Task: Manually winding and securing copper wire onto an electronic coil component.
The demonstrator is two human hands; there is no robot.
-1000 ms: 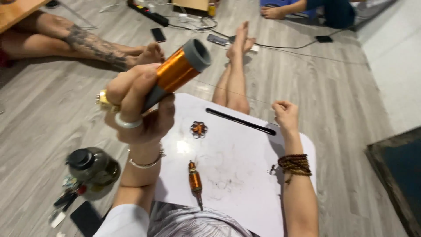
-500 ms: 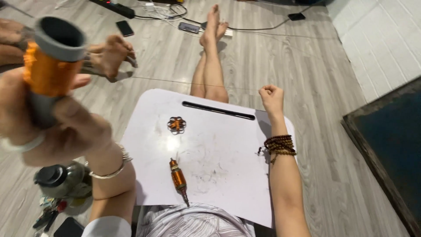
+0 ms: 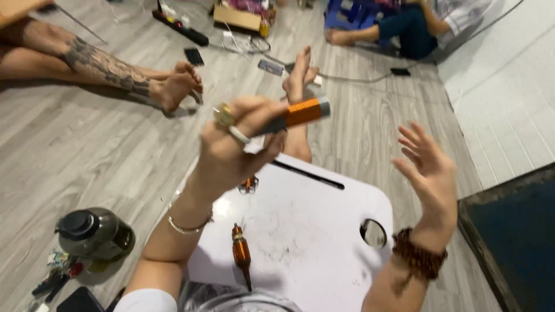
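My left hand [image 3: 234,147], with rings and a bracelet, is raised over the white lap tray [image 3: 315,231] and grips an orange and grey cylinder-shaped tool [image 3: 300,114] that points to the right. My right hand [image 3: 428,179], wearing a dark bead bracelet, is lifted off the tray with its fingers spread and holds nothing. On the tray lie an orange pen-like tool [image 3: 241,254], a small orange part [image 3: 248,185] partly hidden by my left hand, and a black stick [image 3: 309,175]. My bare legs [image 3: 298,92] stretch out beyond the tray.
A dark round bottle [image 3: 95,234] and small items lie on the wood floor at the left. Another person's tattooed leg [image 3: 104,72] lies at the upper left, with a phone [image 3: 193,56], cables and a box further back. A second person sits at the top right. A dark mat [image 3: 517,237] is at the right.
My left hand moved from the left edge toward the middle and turned the tool sideways. My right hand rose off the tray and opened from a fist.
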